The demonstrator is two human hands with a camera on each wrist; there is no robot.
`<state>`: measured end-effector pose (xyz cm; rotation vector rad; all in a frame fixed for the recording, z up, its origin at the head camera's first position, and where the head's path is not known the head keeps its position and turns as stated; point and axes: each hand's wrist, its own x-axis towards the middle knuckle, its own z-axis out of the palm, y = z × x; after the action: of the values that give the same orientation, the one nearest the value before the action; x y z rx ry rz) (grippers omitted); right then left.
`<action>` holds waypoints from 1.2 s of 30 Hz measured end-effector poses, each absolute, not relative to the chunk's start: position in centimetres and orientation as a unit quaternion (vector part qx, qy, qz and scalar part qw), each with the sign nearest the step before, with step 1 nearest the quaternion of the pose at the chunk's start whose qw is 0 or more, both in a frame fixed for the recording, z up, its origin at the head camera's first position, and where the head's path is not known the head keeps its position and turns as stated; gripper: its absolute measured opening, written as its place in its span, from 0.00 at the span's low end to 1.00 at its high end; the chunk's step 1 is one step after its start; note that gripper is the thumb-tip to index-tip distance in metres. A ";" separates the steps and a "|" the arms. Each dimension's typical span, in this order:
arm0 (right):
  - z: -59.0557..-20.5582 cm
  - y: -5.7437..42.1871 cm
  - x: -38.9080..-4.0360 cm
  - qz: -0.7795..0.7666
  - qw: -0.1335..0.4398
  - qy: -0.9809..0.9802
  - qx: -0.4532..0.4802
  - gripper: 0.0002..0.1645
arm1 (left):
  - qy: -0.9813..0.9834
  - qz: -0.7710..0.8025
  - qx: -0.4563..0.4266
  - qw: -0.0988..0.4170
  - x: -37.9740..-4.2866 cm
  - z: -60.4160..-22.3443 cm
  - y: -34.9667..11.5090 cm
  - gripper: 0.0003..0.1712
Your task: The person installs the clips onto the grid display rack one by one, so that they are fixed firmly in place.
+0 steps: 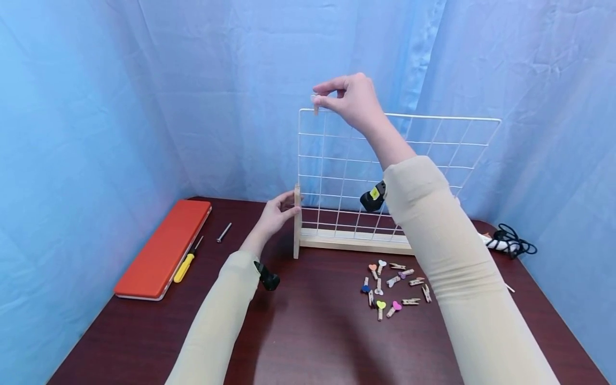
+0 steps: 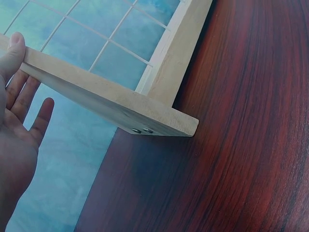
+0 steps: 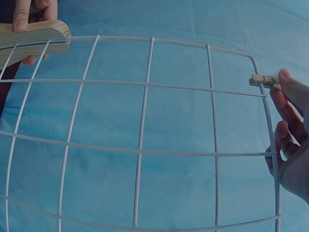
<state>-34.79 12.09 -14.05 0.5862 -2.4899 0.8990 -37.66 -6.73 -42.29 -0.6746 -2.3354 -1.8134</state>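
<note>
A white wire grid stands upright in a wooden base with a wooden side post. My left hand grips that post near its top, thumb on one side and fingers behind, as the left wrist view shows. At the grid's top left corner my right hand pinches a small wooden clothespin between thumb and index finger. The clothespin sits across the top wire. Several clothespins, some with coloured hearts, lie on the table in front of the base.
On the left lie a red case, a yellow screwdriver and a metal bolt. A white tool with a coiled black cord lies at the far right. Blue curtains surround the dark wooden table.
</note>
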 end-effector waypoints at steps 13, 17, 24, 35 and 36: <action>-17.9 15.6 -28.5 0.377 0.218 -0.847 0.304 0.16 | -0.764 -0.602 -0.221 0.064 -37.3 -42.1 -7.2 0.26; -23.7 18.3 -28.9 0.335 0.183 -0.863 0.330 0.16 | -0.758 -0.605 -0.231 0.070 -36.8 -41.5 -7.5 0.26; -34.9 22.7 -28.3 0.286 0.116 -0.898 0.313 0.19 | -0.755 -0.608 -0.237 0.070 -35.1 -39.9 -7.8 0.26; -44.7 25.1 -26.3 0.199 0.016 -0.882 0.426 0.15 | -0.753 -0.612 -0.232 0.073 -35.0 -39.8 -7.9 0.27; -45.0 25.1 -26.2 0.187 0.011 -0.882 0.433 0.14 | -0.754 -0.611 -0.229 0.071 -34.9 -39.8 -7.9 0.27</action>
<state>-26.24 25.13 -44.95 1.3519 -2.7505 0.5836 -34.93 -7.86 -39.82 -0.6899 -2.2690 -1.8376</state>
